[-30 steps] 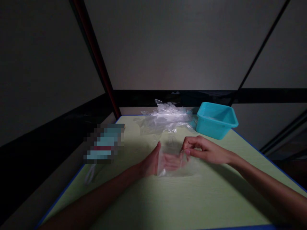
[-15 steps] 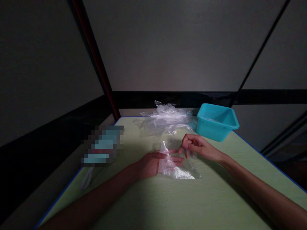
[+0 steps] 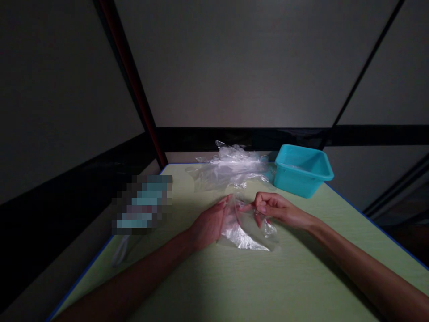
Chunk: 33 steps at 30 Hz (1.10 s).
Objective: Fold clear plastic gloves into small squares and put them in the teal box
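A small clear plastic bag [image 3: 246,232] lies crumpled on the pale green table [image 3: 234,286] between my hands. My left hand [image 3: 211,221] has its fingers stretched out and pushed into the bag's left side, partly veiled by the film. My right hand [image 3: 276,209] is curled closed, pinching the bag's upper right edge and holding it up a little off the table. The light is dim and the fingertips are hard to make out.
A heap of clear plastic bags [image 3: 231,167] lies at the table's far edge. To its right stands a turquoise plastic tub [image 3: 303,171]. A blurred-out patch [image 3: 142,203] covers the far left of the table. Dark walls surround the table.
My left hand has slid further into the bag and a little away from me. My right hand has kept its pinch on the bag's edge, and the bag has bunched up.
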{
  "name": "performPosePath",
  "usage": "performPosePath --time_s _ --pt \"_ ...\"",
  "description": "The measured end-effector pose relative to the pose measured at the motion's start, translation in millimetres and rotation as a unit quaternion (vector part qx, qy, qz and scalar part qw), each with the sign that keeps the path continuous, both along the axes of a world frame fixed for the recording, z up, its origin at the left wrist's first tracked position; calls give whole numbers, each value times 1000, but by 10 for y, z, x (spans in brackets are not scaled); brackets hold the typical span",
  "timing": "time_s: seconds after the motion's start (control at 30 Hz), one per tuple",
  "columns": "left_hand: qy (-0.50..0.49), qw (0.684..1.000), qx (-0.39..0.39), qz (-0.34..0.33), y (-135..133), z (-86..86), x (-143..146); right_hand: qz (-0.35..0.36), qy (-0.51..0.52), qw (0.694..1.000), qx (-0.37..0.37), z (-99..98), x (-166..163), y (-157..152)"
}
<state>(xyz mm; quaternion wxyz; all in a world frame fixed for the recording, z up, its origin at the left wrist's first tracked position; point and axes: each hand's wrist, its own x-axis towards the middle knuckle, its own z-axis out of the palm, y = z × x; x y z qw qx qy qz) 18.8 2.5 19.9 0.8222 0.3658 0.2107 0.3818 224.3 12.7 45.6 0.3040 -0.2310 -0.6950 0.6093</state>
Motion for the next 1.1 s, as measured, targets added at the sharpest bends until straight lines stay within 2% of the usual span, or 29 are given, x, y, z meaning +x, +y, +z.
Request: performPosePath --time_s 0.27,0.37,0.5,0.57,0.7,0.77,0.97,1.1 --pt "-3 994 36 104 -9 -86 -43 7 28 1000 -7 29 -18 -33" --pt "50 987 36 151 -36 -30 -35 5 25 1000 -1 31 3 -31" --pt "203 926 18 319 -79 102 7 10 23 1000 -3 19 26 -22" --pt "210 912 34 352 -108 117 5 8 24 1000 -1 17 33 -23" --pt "182 907 147 351 -207 40 -61 10 28 1000 0 24 44 -34" --pt "180 908 176 334 -266 8 -82 14 35 999 0 23 49 -37" --pt "219 926 152 267 -358 42 -28 3 38 999 -3 16 46 -32" --pt "227 922 166 265 -331 68 7 0 39 999 -6 29 31 -25"
